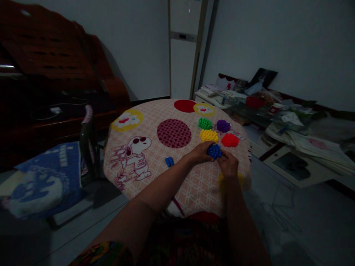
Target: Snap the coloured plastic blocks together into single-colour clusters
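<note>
Because its many small pieces could probably spill apart, the blue cluster is held from two sides, at the near right part of the table. The left hand curves its fingers around the left side; the right hand has its fingers bent together against the lower right edge. Whether they pinch a single piece, or whether the cluster touches the cloth, cannot be told. Beyond lie four clusters, one each of yellow, red, green and purple, apparently set apart by colour and within easy reach. Two loose blue pieces lie side by side, well to the left. Five clusters are counted in all, one per colour; the pieces within each are too small to count.
</note>
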`<state>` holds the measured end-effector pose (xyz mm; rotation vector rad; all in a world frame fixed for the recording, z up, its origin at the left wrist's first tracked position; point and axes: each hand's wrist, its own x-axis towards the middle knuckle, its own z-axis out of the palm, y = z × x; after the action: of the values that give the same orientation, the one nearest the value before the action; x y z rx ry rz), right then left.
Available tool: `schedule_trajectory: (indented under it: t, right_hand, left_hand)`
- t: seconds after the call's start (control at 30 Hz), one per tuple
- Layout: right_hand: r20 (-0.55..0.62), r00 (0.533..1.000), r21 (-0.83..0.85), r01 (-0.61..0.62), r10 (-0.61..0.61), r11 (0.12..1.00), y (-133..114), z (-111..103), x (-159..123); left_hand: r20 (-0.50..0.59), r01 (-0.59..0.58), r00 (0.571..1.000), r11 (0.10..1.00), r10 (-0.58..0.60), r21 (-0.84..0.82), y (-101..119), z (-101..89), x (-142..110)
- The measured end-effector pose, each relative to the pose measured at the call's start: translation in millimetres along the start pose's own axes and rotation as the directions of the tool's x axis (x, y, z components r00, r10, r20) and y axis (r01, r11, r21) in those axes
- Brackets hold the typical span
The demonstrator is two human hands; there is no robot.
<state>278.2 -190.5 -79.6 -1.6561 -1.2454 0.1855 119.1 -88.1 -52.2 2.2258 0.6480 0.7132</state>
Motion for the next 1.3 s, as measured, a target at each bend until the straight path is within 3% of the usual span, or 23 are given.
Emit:
schedule_trajectory:
  t: [0.17,0.27,0.4,0.5,0.63,0.73,0.93,1.03,1.1,1.2,1.3]
  right_hand:
    - [-0.018,0.999,-0.058,0.033,-0.034,0.998,1,1,2]
    - [-0.078,0.996,-0.064,0.034,-0.039,0.997,0,1,1]
    - [-0.133,0.989,0.074,-0.057,0.067,0.996,2,2,-3]
    - [-0.114,0.972,0.28,-0.167,0.206,0.945,6,4,-5]
    - [-0.115,0.946,0.378,-0.241,0.304,0.894,8,5,-4]
    - [-0.118,0.94,0.375,-0.256,0.32,0.891,6,5,-4]
    - [-0.111,0.945,0.368,-0.249,0.308,0.896,2,3,-5]
    - [-0.102,0.949,0.357,-0.244,0.297,0.902,2,4,-5]
    - [-0.113,0.947,0.357,-0.243,0.3,0.902,1,3,-5]
    - [-0.178,0.935,0.364,-0.228,0.307,0.903,-4,1,-8]
    - [-0.252,0.926,0.373,-0.176,0.283,0.911,-17,-3,-13]
  left_hand:
    - [0.004,0.0,1.0,1.0,0.0,-0.001,1,1.6,0]
    - [-0.024,0.004,1.0,1.0,-0.004,-0.015,3,-7.1,1]
    - [-0.122,0.014,0.993,1.0,-0.012,0.017,9,-45.5,-2]
    - [-0.174,0.146,0.978,0.976,-0.117,0.164,16,-85.6,-16]
    - [-0.072,0.292,0.954,0.85,-0.291,0.439,21,-127.8,-48]
    - [0.022,0.341,0.911,0.781,-0.412,0.523,21,-143.0,-75]
    - [0.155,0.377,0.827,0.738,-0.54,0.559,22,-135.0,-101]
    - [0.195,0.332,0.819,0.722,-0.54,0.607,24,-125.3,-98]
    - [0.245,0.298,0.823,0.758,-0.512,0.581,24,-121.3,-93]
    - [0.299,0.283,0.855,0.864,-0.424,0.416,23,-115.8,-82]
    - [0.303,0.304,0.906,0.952,-0.296,0.021,25,-101.9,-65]
